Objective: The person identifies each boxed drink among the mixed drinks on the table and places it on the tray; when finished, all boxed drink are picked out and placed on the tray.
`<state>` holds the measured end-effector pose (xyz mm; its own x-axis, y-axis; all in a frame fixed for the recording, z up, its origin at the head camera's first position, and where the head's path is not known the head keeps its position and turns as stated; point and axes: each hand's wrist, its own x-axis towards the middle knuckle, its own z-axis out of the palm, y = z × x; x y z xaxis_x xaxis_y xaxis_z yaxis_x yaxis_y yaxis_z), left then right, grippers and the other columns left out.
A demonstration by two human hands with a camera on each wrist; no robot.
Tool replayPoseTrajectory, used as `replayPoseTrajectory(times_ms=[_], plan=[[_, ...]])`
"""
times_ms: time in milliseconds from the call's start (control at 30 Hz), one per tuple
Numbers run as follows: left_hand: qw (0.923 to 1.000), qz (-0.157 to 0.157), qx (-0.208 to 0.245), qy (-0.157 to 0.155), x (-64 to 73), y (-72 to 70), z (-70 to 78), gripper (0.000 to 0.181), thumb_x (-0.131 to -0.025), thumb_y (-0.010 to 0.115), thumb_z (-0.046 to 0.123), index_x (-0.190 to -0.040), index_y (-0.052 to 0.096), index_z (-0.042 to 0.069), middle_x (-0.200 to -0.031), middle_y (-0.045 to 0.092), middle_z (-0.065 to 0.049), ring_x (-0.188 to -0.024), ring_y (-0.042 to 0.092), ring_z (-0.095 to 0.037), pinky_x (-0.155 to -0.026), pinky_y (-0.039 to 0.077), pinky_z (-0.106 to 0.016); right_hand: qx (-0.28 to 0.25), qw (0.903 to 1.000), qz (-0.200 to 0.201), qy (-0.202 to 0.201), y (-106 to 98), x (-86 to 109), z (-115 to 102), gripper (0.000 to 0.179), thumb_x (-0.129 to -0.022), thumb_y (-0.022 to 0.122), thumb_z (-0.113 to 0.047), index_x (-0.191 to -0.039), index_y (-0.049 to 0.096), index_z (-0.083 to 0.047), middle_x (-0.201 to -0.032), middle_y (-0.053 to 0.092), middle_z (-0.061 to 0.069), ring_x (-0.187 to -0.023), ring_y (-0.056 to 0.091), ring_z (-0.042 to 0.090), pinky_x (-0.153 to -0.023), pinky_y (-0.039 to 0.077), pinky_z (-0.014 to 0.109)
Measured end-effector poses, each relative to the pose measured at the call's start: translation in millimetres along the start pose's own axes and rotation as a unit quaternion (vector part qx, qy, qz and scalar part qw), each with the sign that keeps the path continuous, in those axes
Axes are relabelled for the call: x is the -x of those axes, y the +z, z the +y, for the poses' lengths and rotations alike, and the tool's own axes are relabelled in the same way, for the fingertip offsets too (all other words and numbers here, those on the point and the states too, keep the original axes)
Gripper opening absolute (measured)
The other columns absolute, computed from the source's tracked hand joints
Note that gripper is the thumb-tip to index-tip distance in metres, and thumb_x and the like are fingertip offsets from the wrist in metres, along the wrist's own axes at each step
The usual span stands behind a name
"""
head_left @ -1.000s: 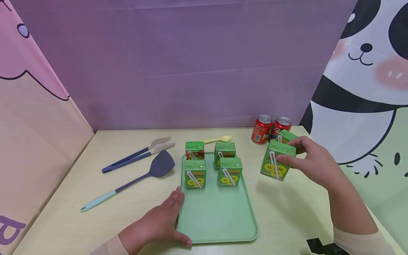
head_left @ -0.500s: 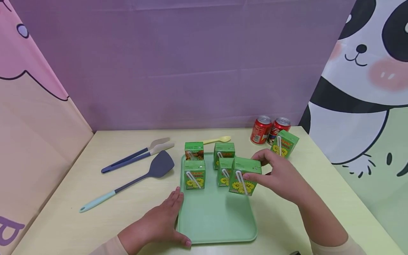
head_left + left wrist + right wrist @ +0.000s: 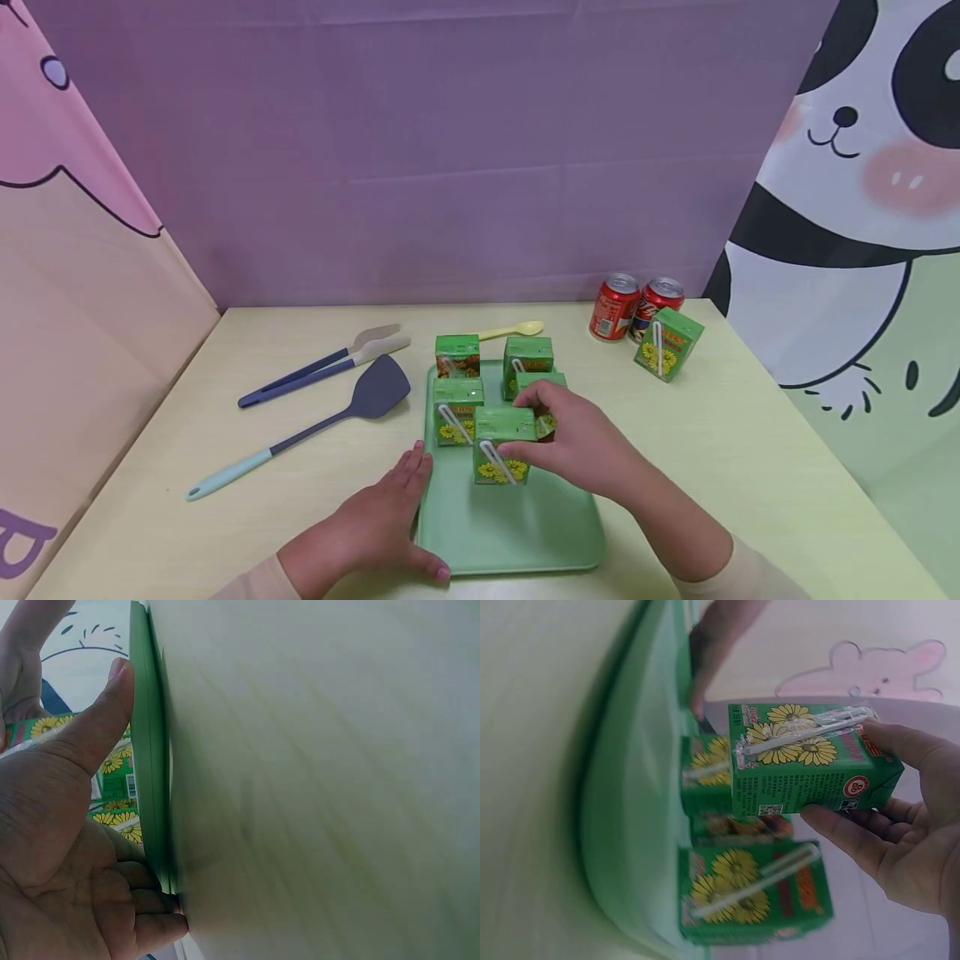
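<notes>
My right hand (image 3: 573,437) grips a green juice box (image 3: 810,761) with yellow flowers and a straw on its front. In the right wrist view the box is held clear above the tray, thumb and fingers on opposite sides. A light green tray (image 3: 517,533) lies beneath, with several more juice boxes standing at its far end, among them one at the left (image 3: 459,410) and a brown-patterned one (image 3: 457,356) behind it. Fingers of the right hand partly cover another box. My left hand (image 3: 382,512) rests along the tray's left edge, fingers straight and thumb near the front corner.
Two red cans (image 3: 615,307) stand at the back right, with another juice box (image 3: 669,344) leaning in front of them. Left of the tray lie a dark spatula (image 3: 381,387) and blue-handled tongs (image 3: 307,371). A yellow spoon (image 3: 517,328) lies behind the tray.
My right hand has carried the juice box leftward from beside the cans to over the middle of the tray. The left hand has stayed at the tray's edge.
</notes>
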<state>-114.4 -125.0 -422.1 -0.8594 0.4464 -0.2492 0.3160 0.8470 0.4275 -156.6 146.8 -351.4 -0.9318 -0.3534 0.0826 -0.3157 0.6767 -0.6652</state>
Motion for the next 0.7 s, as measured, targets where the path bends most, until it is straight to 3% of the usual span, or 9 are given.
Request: replayPoseTrajectory(times_ms=[133, 467, 700], plan=[[1.0, 0.002, 0.002, 0.001, 0.2, -0.4, 0.2, 0.137, -0.057, 0.076, 0.077, -0.156, 0.019, 0.001, -0.165, 0.007, -0.017, -0.15, 0.016, -0.035, -0.108, 0.038, -0.057, -0.006, 0.9998, -0.016, 0.003, 14, -5.8, -5, 0.054, -0.073, 0.082, -0.053, -0.111, 0.057, -0.025, -0.099, 0.062, -0.012, -0.086, 0.058, 0.012, -0.078, 0.05, 0.032], [1.0, 0.003, 0.005, 0.004, -0.6, -0.6, -0.6, 0.136, -0.058, 0.077, 0.077, -0.156, 0.018, 0.003, -0.165, 0.009, -0.016, -0.15, 0.017, -0.035, -0.106, 0.04, -0.056, 0.015, 0.9973, -0.045, -0.057, 42, -13.4, -3, 0.053, -0.076, 0.079, -0.056, -0.111, 0.056, -0.023, -0.104, 0.062, -0.012, -0.091, 0.059, 0.011, -0.08, 0.051, 0.032], [0.9999, 0.008, -0.002, 0.007, 0.2, -0.9, -0.1, 0.137, -0.057, 0.076, 0.078, -0.156, 0.018, 0.002, -0.164, 0.009, -0.017, -0.15, 0.017, -0.035, -0.107, 0.04, -0.056, 0.016, 0.9956, -0.078, -0.049, 46, -15.0, -1, 0.053, -0.076, 0.077, -0.057, -0.111, 0.053, -0.026, -0.105, 0.061, -0.013, -0.091, 0.061, 0.011, -0.078, 0.052, 0.028]])
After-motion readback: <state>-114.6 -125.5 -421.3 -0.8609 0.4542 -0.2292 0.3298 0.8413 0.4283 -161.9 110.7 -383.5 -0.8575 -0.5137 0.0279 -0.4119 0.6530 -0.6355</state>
